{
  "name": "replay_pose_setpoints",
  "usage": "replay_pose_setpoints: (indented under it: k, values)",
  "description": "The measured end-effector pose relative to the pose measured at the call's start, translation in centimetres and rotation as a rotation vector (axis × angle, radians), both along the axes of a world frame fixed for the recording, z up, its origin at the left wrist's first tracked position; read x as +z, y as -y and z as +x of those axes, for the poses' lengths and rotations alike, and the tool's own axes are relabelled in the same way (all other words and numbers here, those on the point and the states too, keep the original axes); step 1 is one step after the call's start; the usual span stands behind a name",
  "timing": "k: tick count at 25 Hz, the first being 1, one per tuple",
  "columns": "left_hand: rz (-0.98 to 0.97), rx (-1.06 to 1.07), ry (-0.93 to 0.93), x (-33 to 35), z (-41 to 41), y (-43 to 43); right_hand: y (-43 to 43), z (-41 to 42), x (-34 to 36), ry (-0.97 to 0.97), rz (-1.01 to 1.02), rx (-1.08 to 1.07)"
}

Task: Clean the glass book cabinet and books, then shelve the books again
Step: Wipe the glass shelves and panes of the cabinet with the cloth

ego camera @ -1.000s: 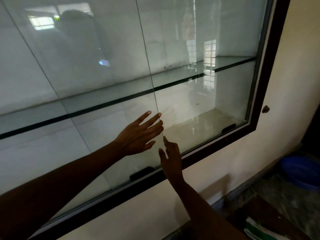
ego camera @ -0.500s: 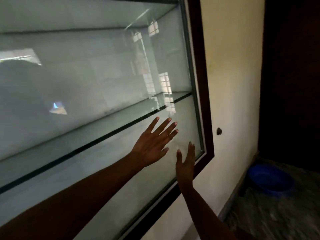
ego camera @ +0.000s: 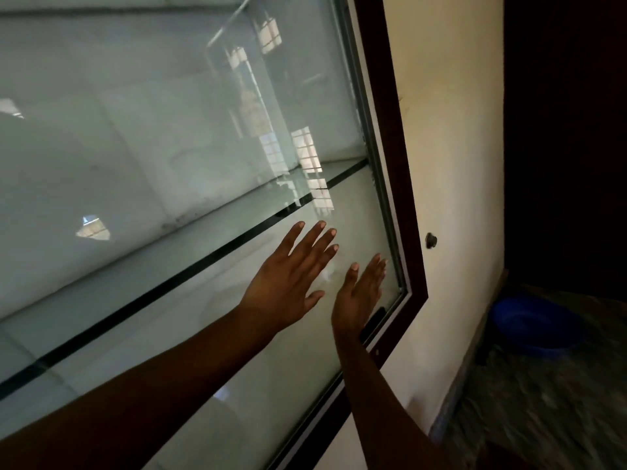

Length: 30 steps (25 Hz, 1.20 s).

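The glass book cabinet (ego camera: 403, 184) is set into a cream wall, with a dark brown frame round its sliding glass pane (ego camera: 163, 137). A glass shelf (ego camera: 203, 259) crosses the inside; no books show on it. My left hand (ego camera: 291, 276) lies flat on the pane with straight, spread fingers. My right hand (ego camera: 361, 293) presses flat on the glass just right of it, close to the frame's lower right corner. Neither hand holds anything.
A small dark knob (ego camera: 431, 240) sticks out of the wall right of the frame. A blue plastic basin (ego camera: 536, 329) sits on the dark floor at the lower right. A dark doorway or panel (ego camera: 570, 130) fills the right side.
Both flat hands have slid right along the glass, from the pane's edge near the middle to the frame's right side. The view has swung right with them.
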<state>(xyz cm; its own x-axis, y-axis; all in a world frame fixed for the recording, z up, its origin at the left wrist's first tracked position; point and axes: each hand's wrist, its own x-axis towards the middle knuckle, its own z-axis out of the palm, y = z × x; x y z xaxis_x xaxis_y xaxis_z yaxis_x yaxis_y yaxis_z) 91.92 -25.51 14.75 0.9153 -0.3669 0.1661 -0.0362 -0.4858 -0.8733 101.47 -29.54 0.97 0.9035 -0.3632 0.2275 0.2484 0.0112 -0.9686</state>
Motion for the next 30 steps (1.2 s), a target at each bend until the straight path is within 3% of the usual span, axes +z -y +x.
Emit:
replay_pose_setpoints:
  k: [7, 9, 12, 16, 22, 30]
  values:
    - [-0.036, -0.026, 0.029, -0.4, -2.0, -1.2, -1.8, -4.9, 0.7, 0.009, 0.014, 0.047]
    - [-0.007, -0.025, 0.039, -0.3, -2.2, -1.2, -1.2, -6.3, -0.2, 0.077, -0.032, 0.132]
    - [-0.127, -0.044, -0.03, -0.8, -0.8, 1.1, 2.5, -5.5, -2.1, 0.156, 0.006, 0.333]
    - [-0.018, -0.116, -0.029, -0.2, 5.5, 3.7, 4.7, 0.5, -2.2, 0.094, 0.151, 0.212]
    - [0.091, -0.042, -0.02, -1.1, 7.2, 2.6, 0.6, 2.9, -2.0, 0.075, 0.038, -0.008]
    - [0.074, -0.073, 0.03, -1.6, 4.9, 1.3, 0.3, 0.2, -1.8, 0.082, 0.001, 0.05]
